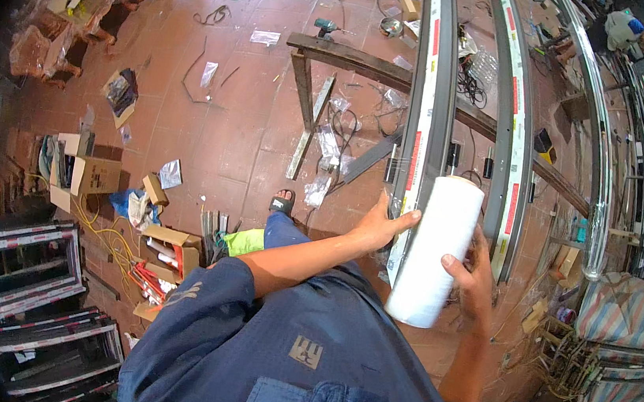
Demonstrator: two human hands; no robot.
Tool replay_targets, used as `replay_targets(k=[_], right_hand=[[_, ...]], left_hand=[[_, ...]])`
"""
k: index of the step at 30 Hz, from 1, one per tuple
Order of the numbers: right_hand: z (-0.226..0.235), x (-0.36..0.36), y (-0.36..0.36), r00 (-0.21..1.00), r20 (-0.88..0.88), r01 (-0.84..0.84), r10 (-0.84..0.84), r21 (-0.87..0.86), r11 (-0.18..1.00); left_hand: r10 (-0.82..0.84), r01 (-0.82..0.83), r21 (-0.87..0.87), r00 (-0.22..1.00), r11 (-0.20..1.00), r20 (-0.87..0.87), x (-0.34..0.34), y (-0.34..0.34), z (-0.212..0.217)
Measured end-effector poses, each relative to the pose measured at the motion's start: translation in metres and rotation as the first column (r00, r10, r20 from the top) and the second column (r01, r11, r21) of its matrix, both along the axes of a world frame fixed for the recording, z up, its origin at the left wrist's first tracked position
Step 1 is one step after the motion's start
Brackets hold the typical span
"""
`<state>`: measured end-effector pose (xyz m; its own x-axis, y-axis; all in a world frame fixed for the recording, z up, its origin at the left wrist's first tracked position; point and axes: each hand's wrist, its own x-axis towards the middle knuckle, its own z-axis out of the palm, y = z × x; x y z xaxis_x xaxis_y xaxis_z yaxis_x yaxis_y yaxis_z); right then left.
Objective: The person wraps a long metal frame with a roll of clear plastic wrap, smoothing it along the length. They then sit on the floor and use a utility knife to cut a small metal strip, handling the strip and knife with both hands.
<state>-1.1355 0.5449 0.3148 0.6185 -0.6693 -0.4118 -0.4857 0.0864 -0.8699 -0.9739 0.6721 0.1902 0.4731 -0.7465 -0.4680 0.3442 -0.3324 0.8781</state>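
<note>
A large roll of clear stretch film [437,254] is held at a slant in front of me. My right hand [476,278] grips its right side, thumb on the near face and fingers partly hidden behind. My left hand [384,226] is at the near part of a long dark metal profile [426,78] with a white and red label strip. Its thumb lies over the strip and its fingers are at the profile's left side. Some film shows on the profile beside that hand. The roll hides part of the profile's near end.
A second labelled profile [514,128] lies parallel on the right, both across a trestle [362,61]. A film-wrapped bundle [601,153] runs farther right. A drill [324,27] rests on the trestle's left end. Cardboard boxes [96,175] and stacked frames [31,247] stand left. Another person [625,33] is far right.
</note>
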Motion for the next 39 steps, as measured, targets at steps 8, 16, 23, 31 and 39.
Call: replay_targets(k=[8,16,23,31,39], right_hand=[[-0.041,0.030,0.055,0.985,0.147,-0.022,0.089,-0.405,0.914],[-0.042,0.117,0.120,0.953,-0.113,-0.273,0.280,-0.722,0.636],[-0.042,0.077,0.089,0.966,-0.259,-0.200,-0.023,-0.797,0.570],[-0.086,0.046,0.077,0.960,-0.279,-0.136,-0.020,-0.528,0.838],[-0.085,0.048,0.082,0.959,-0.277,-0.102,-0.056,-0.524,0.846]], left_hand=[[-0.167,-0.006,-0.280,0.792,0.960,-0.588,0.017,0.039,0.015],[-0.011,-0.202,-0.181,0.637,0.962,-0.771,0.045,0.069,-0.020],[0.002,-0.260,-0.239,0.680,0.936,-0.733,0.048,0.078,-0.076],[0.067,-0.393,-0.168,0.519,0.904,-0.852,0.047,0.067,-0.111],[0.305,-0.482,-0.095,0.682,0.871,-0.665,0.018,0.045,-0.142]])
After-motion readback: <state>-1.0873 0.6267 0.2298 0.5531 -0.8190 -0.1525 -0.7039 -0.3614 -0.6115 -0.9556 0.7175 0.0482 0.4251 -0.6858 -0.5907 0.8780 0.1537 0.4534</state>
